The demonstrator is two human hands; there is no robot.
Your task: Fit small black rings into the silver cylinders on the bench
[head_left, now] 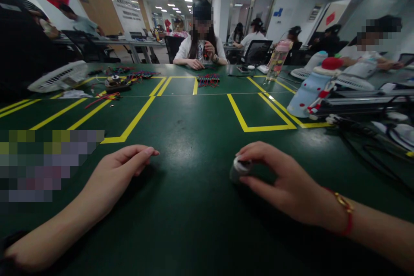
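Between the thumb and fingers of my right hand is a small grey metal cylinder. It is close to upright, at or just above the green tabletop; whether it touches cannot be told. My fingers hide part of its top and right side. Over the table to the left, my left hand is closed, thumb pressed along the curled fingers. What it holds, if anything, is hidden.
Yellow tape marks the tabletop. Wired parts and a white fan lie at far left. A snowman-shaped bottle, a clear bottle and black cables are on the right. A person sits opposite.
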